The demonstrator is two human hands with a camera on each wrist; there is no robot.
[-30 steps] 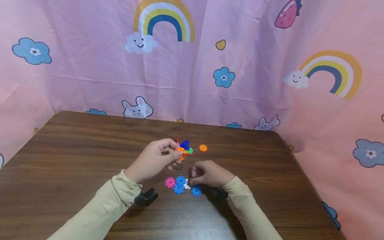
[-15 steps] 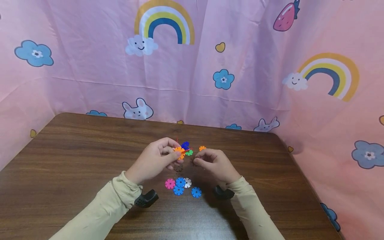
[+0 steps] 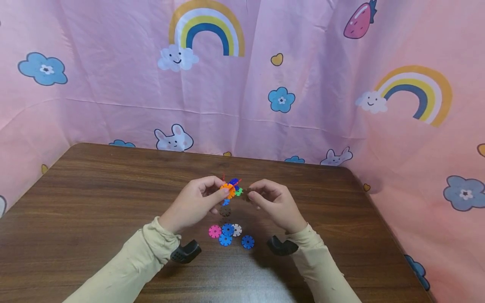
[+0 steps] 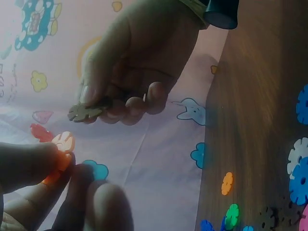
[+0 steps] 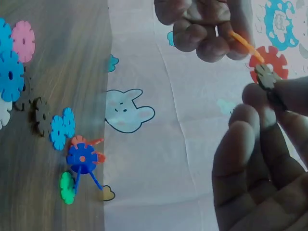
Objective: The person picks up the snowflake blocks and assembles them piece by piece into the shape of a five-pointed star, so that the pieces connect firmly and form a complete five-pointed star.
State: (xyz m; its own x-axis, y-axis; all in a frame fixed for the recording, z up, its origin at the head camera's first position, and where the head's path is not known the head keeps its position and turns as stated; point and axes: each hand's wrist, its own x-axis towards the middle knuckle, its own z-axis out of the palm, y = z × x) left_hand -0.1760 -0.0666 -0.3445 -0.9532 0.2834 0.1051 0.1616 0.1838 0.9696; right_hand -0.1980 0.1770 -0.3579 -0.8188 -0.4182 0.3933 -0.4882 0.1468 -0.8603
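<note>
Left hand (image 3: 191, 202) pinches orange disc (image 3: 227, 186), right hand (image 3: 275, 206) pinches brown disc (image 4: 86, 113), short of table's far edge (image 3: 170, 155); squaring both discs probably eases joining

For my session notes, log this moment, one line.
left hand: pinches orange notched plastic disc, red notched plastic disc attached; right hand: pinches brown notched plastic disc; brown wood-grain table: pink notched plastic disc

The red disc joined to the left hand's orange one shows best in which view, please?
The right wrist view, since the red disc faces the camera, notches visible, though a brown disc covers part. The head view shows it nearly edge-on; the left wrist view, only part beside the orange disc.
</note>
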